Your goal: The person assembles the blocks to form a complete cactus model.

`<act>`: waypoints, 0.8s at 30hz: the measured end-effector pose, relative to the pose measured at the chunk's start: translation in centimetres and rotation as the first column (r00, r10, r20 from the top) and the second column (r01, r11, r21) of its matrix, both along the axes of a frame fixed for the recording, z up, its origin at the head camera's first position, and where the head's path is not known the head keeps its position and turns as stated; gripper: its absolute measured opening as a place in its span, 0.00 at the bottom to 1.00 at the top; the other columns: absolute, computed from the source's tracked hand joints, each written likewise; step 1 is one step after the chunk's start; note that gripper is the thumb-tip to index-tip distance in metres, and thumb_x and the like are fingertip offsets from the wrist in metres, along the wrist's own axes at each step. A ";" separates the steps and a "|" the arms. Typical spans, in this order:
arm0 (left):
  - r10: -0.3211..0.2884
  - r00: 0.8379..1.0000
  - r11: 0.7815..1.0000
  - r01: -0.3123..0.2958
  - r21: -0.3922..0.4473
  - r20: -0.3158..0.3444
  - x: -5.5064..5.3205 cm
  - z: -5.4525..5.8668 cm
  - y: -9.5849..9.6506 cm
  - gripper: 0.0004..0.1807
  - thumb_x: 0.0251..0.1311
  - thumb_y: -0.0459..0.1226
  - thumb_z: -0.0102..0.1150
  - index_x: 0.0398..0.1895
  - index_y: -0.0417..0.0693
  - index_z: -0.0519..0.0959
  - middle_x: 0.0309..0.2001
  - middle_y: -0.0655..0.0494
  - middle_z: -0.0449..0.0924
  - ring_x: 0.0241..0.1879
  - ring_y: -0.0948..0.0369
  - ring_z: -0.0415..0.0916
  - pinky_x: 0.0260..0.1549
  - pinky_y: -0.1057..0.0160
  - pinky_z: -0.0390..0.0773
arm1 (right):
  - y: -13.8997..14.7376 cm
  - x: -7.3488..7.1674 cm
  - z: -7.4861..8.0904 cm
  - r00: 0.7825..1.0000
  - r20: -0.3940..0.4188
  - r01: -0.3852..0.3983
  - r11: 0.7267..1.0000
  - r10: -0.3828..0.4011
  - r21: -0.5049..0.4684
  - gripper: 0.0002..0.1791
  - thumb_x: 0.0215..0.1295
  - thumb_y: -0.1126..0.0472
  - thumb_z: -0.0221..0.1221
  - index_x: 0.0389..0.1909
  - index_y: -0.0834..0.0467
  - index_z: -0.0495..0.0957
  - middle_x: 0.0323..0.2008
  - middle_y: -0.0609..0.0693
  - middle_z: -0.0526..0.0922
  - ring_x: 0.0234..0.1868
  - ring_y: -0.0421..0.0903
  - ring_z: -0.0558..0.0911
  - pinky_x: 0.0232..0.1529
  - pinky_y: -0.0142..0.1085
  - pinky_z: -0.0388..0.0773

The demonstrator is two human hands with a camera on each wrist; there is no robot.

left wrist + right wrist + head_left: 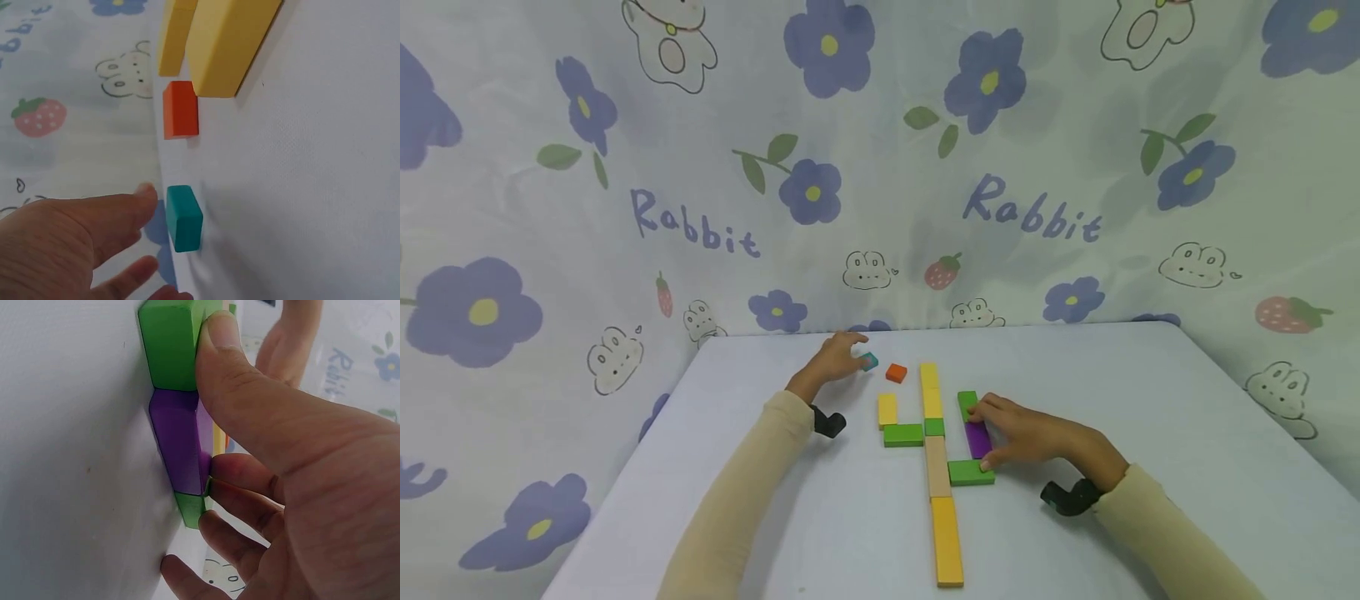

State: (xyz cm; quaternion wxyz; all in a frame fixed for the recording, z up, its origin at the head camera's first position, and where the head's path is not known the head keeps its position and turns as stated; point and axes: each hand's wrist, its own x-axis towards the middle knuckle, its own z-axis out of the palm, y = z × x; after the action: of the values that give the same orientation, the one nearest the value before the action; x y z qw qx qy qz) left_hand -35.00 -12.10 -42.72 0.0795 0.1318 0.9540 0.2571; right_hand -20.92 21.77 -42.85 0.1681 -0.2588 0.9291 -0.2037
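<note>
My left hand (835,358) reaches to the back of the table, beside a small teal block (869,362). In the left wrist view its thumb and fingers are spread, and a narrow gap shows between them and the teal block (184,219). My right hand (1026,429) rests over a purple block (978,440) standing in line with a green block (967,402) behind it. Its thumb touches the nearer green block (172,347), which lies crosswise; its other fingertips touch the tops of the purple block and the far green one, fairly extended.
A column of yellow (947,542), tan (937,467) and small green (934,427) blocks runs down the middle. Left of it lie a green block (903,435) and a yellow block (887,411). An orange block (896,372) lies near the teal one. Behind hangs a patterned cloth (880,208).
</note>
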 end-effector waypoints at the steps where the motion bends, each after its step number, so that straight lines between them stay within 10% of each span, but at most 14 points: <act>1: -0.003 1.000 1.000 0.003 -0.016 0.005 -0.1 -0.1 0.1 0.32 0.65 0.45 0.64 0.71 0.48 0.69 0.70 0.41 0.66 0.69 0.41 0.62 0.67 0.40 0.67 | 0.0 0.0 0.0 1.000 0.002 0.002 1.000 -0.002 0.000 0.40 0.53 0.40 0.72 0.63 0.52 0.69 0.55 0.43 0.69 0.60 0.43 0.70 0.67 0.48 0.73; 14: -0.113 0.994 0.990 0.112 -0.087 -0.008 0.2 -1.5 0.4 0.28 0.66 0.24 0.52 0.68 0.52 0.74 0.71 0.49 0.69 0.69 0.47 0.64 0.72 0.47 0.62 | -0.5 0.3 0.4 1.000 0.018 0.022 1.000 -0.022 -0.009 0.38 0.52 0.42 0.73 0.61 0.51 0.70 0.55 0.43 0.70 0.59 0.42 0.71 0.66 0.48 0.74; 24: -0.096 0.994 0.992 0.091 -0.085 -0.052 0.2 -1.6 0.3 0.22 0.66 0.34 0.62 0.63 0.43 0.77 0.57 0.47 0.78 0.58 0.52 0.75 0.65 0.51 0.72 | 0.0 0.2 0.4 1.000 0.000 -0.011 1.000 0.011 -0.005 0.40 0.52 0.39 0.71 0.62 0.52 0.70 0.55 0.44 0.69 0.59 0.43 0.70 0.66 0.48 0.73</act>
State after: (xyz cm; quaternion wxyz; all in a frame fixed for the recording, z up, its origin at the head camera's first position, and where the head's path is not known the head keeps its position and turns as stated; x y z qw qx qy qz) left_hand -34.78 -11.76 -44.31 0.0703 0.1800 0.9585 0.2094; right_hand -20.69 21.81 -42.46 0.1686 -0.2643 0.9272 -0.2051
